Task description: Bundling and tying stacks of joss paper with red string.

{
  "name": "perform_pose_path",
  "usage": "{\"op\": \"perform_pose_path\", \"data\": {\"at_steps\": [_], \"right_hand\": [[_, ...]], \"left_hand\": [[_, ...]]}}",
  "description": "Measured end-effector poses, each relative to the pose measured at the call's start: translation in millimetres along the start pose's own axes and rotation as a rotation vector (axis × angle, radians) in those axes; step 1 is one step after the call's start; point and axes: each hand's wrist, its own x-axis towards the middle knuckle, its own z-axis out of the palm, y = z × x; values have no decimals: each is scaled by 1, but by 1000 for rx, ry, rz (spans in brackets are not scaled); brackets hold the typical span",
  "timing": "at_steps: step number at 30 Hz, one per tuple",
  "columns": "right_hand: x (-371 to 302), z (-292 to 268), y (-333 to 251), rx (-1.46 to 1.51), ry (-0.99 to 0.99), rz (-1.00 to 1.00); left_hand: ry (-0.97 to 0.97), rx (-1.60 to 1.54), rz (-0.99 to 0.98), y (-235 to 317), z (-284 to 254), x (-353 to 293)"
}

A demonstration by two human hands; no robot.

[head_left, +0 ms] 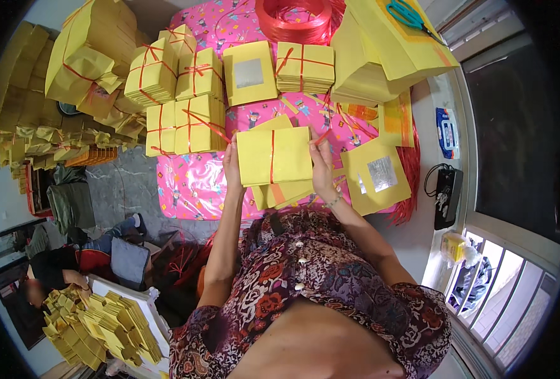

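Pinching the two short ends of a tied yellow paper bundle [287,156]: left hand [232,167] on its left edge, right hand [322,167] on its right. Thumbs and visible fingertips pressed in at the edges; fingers underneath hidden, can't tell. A red ribbon strand sticks out by each hand, left strand [205,124] and right strand [322,137]; can't confirm either is gripped.

Bundle is held centrally in front of the torso, above the pink printed table cover [185,183]. Broad face toward the camera, long axis left–right, nearly level; red ribbon band [272,158] crosses the short way, about mid-face.

Risks, my judgement: a slack strand slipping would loosen the binding and let sheets fan out; uneven pull would skew the band off centre; squeezing the ends too hard could bow or crease the paper.

Farther out: loose yellow sheets [285,192] just below the bundle in view, foil-squared sheet [356,161] right, finished-looking tied bundles [200,129] up left, red ribbon coil [292,22] at the far side, teal-handled scissors [406,14] on a tall yellow stack [381,50].
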Motion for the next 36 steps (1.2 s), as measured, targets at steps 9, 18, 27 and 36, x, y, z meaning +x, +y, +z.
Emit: {"op": "perform_pose_path", "data": {"at_steps": [9,18,27,36], "right_hand": [[-2,-5,3,-132,14,-89],[-3,-28,-33,-768,-50,-369],[-9,-23,-67,-1089,-251,-658],[3,-12,-67,-1154,-293,-744]], "left_hand": [[22,78,77,5,4,-2],[39,493,449,51,-13,-27],[-586,1227,695,65,74,-38],[-628,1364,767,46,78,-37]]}}
